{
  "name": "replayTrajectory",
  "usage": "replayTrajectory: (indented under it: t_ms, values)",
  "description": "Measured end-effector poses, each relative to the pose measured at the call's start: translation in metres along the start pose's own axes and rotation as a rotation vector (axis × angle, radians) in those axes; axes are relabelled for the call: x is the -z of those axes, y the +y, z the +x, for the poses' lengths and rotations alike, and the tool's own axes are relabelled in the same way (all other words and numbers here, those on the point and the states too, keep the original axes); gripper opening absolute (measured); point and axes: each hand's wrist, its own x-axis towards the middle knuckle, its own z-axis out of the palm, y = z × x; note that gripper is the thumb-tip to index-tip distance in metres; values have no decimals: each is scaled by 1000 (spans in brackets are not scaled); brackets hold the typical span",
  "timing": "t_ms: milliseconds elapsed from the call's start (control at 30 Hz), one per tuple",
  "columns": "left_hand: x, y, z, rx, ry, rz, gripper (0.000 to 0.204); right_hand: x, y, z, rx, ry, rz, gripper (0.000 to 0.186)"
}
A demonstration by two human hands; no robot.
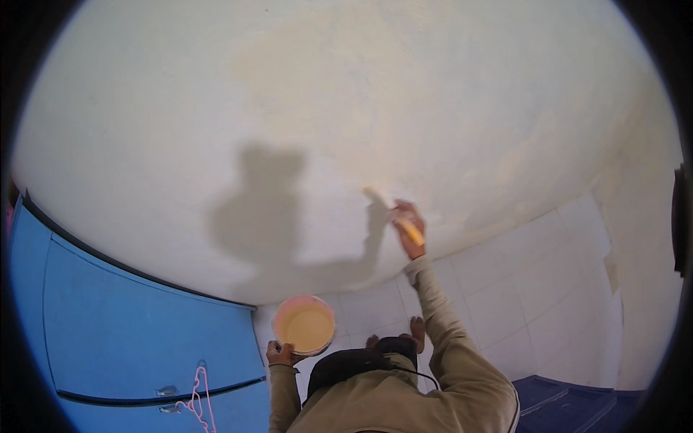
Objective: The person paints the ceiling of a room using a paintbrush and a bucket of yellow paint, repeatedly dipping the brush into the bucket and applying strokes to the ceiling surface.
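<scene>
My right hand (pixel 406 213) is raised to the wall, its fingers closed round a paintbrush with a yellow handle (pixel 413 231). The bristle end meets the wall or is very close to it; I cannot tell which. Lower down on the left, my left hand (pixel 281 353) grips the edge of a round pinkish bucket (pixel 309 302). Cream-coloured paint (pixel 307 330) lies inside the bucket. Uneven cream and yellowish patches spread over the pale wall (pixel 447 108), and my shadow falls across it left of the brush.
A blue cabinet (pixel 144 310) stands along the left, with a pink clothes hanger (pixel 201 393) hung on its handle. Pale floor tiles (pixel 498 289) run along the foot of the wall. A dark blue object (pixel 570 408) sits at the lower right. Another wall (pixel 650 216) rises on the right.
</scene>
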Motion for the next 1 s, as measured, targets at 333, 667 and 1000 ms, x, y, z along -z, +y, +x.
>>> replayTrajectory:
  t_ms: [333,667,1000]
  values:
    - [-5,-27,-8,-113,16,198,25,70,47,9,208,541,-177,14]
    - [-26,6,-21,87,33,-71,25,-65,-2,-27,144,-198,37,21]
    - [-27,-6,-25,116,-3,-72,23,-5,-7,-3,227,377,-230,17]
